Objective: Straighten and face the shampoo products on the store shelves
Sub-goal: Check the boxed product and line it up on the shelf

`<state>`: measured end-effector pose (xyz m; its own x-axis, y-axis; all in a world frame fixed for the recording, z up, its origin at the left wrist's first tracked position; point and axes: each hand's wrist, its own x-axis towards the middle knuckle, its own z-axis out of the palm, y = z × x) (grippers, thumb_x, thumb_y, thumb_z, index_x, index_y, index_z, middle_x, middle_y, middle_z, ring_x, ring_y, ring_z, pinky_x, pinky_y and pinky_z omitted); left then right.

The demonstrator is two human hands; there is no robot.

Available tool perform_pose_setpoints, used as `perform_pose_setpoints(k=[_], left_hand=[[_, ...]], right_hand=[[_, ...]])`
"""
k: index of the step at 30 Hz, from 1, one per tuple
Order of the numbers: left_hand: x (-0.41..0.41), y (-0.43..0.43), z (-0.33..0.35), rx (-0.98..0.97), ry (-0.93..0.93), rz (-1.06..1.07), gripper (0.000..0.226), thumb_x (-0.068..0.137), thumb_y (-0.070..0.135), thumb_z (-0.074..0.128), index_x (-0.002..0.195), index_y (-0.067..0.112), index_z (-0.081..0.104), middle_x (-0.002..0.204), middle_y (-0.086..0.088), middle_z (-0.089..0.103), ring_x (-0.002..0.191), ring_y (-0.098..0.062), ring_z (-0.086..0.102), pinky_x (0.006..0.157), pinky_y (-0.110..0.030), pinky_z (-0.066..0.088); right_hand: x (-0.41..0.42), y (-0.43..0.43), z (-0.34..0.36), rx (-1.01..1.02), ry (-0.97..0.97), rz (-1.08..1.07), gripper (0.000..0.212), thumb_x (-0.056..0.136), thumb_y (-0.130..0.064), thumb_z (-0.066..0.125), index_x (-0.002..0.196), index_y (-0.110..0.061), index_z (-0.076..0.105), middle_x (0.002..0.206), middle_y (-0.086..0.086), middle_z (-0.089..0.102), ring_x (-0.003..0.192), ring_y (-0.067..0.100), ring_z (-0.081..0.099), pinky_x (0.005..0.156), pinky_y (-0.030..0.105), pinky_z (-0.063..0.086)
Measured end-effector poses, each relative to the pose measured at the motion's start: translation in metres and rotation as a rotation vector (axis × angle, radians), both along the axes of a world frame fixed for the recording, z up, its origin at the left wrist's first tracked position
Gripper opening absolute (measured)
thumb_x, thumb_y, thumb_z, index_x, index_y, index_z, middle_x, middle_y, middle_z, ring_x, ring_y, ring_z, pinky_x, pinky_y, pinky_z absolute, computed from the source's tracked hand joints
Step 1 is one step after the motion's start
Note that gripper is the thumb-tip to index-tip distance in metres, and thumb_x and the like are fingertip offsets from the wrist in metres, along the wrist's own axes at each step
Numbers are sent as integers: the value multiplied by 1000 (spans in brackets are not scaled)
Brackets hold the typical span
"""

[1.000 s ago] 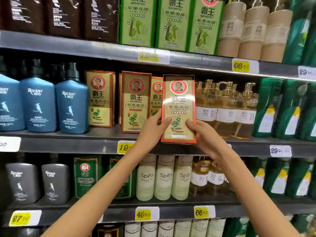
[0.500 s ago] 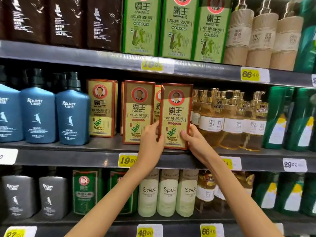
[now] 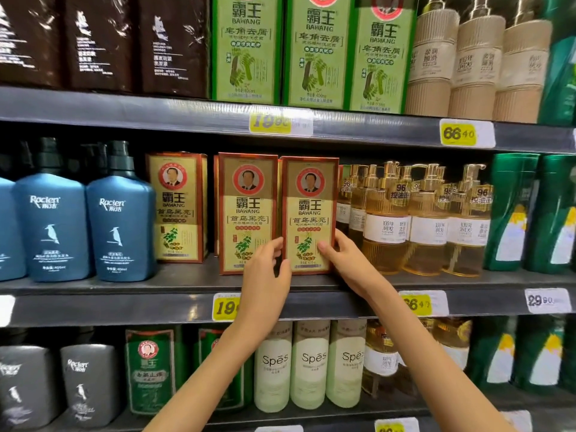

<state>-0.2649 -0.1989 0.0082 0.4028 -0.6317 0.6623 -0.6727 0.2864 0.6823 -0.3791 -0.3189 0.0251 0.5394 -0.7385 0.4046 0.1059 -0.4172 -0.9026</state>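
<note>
Lifted clear a second earlier, the flat, red-edged cardboard box [image 3: 308,213] had come down between both hands; the left hand [image 3: 265,275] pinched its lower left edge with curled fingers; the right hand [image 3: 346,260] gripped the lower right corner, thumb flat on the glossy front; the box stood upright and face forward on the grey middle shelf [image 3: 124,307], touching its twin box [image 3: 247,210] on the left; translucent amber pump bottles [image 3: 386,219] crowded just beside it; matte blue bottles [image 3: 121,213] stood further left.

The held box [image 3: 308,213] is gold-yellow with red edges and a round red portrait seal, beside it stand amber pump bottles [image 3: 427,219], blue bottles [image 3: 120,213] and green boxes [image 3: 314,51] above.
</note>
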Motion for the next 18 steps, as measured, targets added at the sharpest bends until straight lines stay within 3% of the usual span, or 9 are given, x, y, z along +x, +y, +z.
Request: perform_pose_setpoints(k=[4,8,18], left_hand=[[4,3,1,-21,28,3,34,93,5,48,126,11,53,124,-1,57,110,-9,54,94,-14,39],[12,8,1,-59,61,33,27,93,4,47,117,11,59,112,1,62,99,-7,57,74,5,37],[21,14,-5,-95,119,47,24,92,1,47,108,10,63,100,1,65,87,1,57,71,6,37]], right_hand=[[3,-4,0,-10,31,-3,36,97,-14,48,133,-15,42,117,-3,59,98,2,59,73,13,53],[2,-6,0,19,62,23,42,97,-15,48,138,-16,37,122,-3,58,102,3,60,76,15,54],[0,-5,1,77,50,55,47,97,-13,48,141,-14,32,133,6,55,112,14,58,87,25,52]])
